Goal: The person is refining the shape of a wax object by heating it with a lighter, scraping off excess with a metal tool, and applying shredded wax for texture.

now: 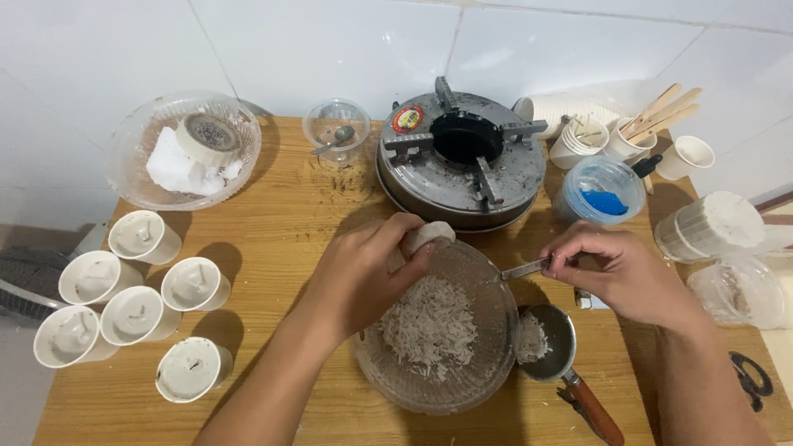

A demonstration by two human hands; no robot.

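Observation:
My left hand (363, 272) grips a whitish wax chunk (425, 235) over the far rim of a clear bowl (487, 363) that holds a heap of pale shavings (429, 326). My right hand (615, 272) pinches a small metal knife (524, 268) whose blade points left toward the chunk. A small metal pot (549, 343) with a brown handle sits just right of the bowl, with some shavings inside it.
A round metal burner (462, 157) stands behind the bowl. Several white cups filled with set wax (136, 314) are at the left. A clear bowl with white blocks (186, 153), a blue-filled cup (603, 194), wooden sticks (661, 111) and paper cups (710, 223) ring the table. Scissors (752, 380) lie at the right edge.

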